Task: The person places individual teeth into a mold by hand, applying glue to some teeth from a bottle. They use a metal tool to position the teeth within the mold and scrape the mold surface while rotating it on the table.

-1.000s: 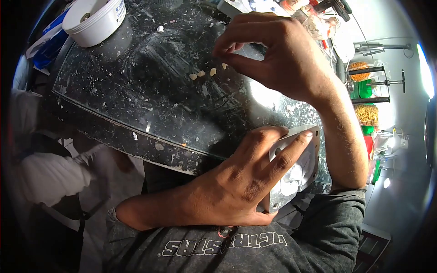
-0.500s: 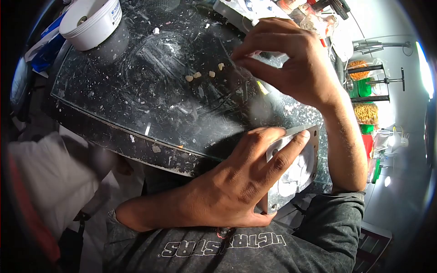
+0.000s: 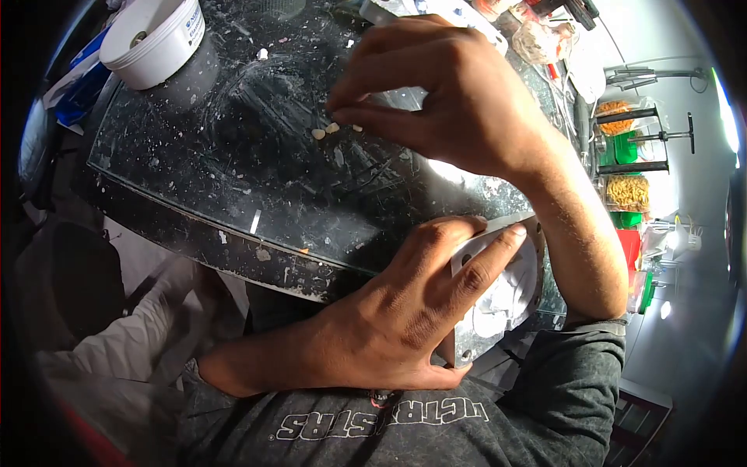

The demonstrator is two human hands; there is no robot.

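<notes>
- Right hand [image 3: 459,101] is pinched closed just over pale bits [image 3: 332,128]; I cannot tell if it holds one.
- Left hand [image 3: 405,311] grips metal plate [image 3: 510,292], fingers flat.

Cream pieces [image 3: 325,130]; black speckled glass slab [image 3: 233,156]; white tub [image 3: 156,39]; grey plate [image 3: 506,296].

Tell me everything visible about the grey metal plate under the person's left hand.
The metal plate is flat, grey and roughly rectangular, with rounded corners and small round holes near them. Pale, whitish patches mark its middle. It sits at the near right edge of the scratched glass tabletop and seems to overhang it. The left hand covers its left part, fingers spread across its face, thumb by its lower edge.
</notes>
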